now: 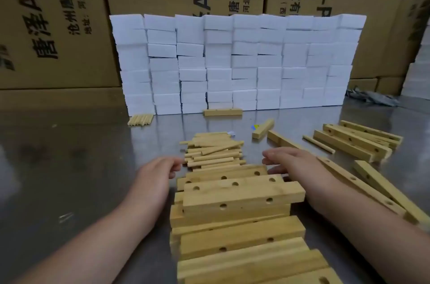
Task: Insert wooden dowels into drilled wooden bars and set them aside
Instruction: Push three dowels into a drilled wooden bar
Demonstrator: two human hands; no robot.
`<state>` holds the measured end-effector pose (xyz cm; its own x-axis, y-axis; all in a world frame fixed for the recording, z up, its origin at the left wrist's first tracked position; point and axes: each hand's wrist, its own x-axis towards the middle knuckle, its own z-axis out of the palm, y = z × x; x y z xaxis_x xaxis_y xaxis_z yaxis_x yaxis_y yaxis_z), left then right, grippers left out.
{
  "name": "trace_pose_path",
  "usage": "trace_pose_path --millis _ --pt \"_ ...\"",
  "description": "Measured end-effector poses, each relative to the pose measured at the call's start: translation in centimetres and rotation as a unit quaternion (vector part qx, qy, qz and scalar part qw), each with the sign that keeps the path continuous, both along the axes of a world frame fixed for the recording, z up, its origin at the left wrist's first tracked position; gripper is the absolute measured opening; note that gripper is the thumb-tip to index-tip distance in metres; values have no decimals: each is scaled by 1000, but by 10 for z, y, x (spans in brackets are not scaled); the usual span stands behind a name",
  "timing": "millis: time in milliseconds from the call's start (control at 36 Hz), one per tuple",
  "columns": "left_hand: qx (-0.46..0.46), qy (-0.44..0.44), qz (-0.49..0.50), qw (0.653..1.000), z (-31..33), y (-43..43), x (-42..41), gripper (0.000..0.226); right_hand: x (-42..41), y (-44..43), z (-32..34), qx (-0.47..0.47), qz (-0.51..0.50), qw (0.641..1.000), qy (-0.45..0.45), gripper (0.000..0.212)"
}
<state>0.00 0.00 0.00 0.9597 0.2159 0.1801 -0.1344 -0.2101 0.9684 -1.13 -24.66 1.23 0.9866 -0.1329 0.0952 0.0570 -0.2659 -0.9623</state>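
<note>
Neither hand grips anything. The left hand [160,174] lies with fingers loosely curled at the left edge of the dowel pile [214,153]; its blurred fingertips are too unclear to tell whether they touch the dowels. The right hand [288,160] hovers at the pile's right edge, fingers relaxed and reaching toward it.

Far behind the dowel pile stand printed cardboard cartons [58,28]. In front of them, still well behind the pile, a wall of stacked white blocks [244,62] rises from the metal table [81,155]. Just in front of the pile, touching its near edge and lying between the two forearms, a stack of drilled bars [239,197] runs toward the camera, holes showing on their faces. To the right of the pile, two long bars [384,187] lie at an angle, one passing under the right forearm. Farther right and a little behind the pile, a group of drilled bars [356,142] rests side by side. Behind the pile, against the foot of the white wall, lies a single bar [222,112]. Behind and right of the pile sits a short bar [263,129]. Behind and left of it, a small row of dowels [140,119] lies together. One loose dowel [318,143] rests to the right of the pile, beside the group of bars.
</note>
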Motion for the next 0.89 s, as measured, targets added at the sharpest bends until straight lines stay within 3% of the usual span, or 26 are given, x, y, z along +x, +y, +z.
trace_pose_path --millis 83,222,528,889 --pt "-17 27 18 999 1 -2 2 22 2 2 0 -2 -5 1000 4 14" --pt "74 49 19 996 3 -9 2 24 0 3 0 -16 -14 1000 13 16" --pt "106 26 -59 992 4 -2 -9 20 -2 6 2 3 -21 1000 -11 25" --pt "113 -4 -66 991 6 -2 -13 13 -2 7 2 27 1 998 -64 28"
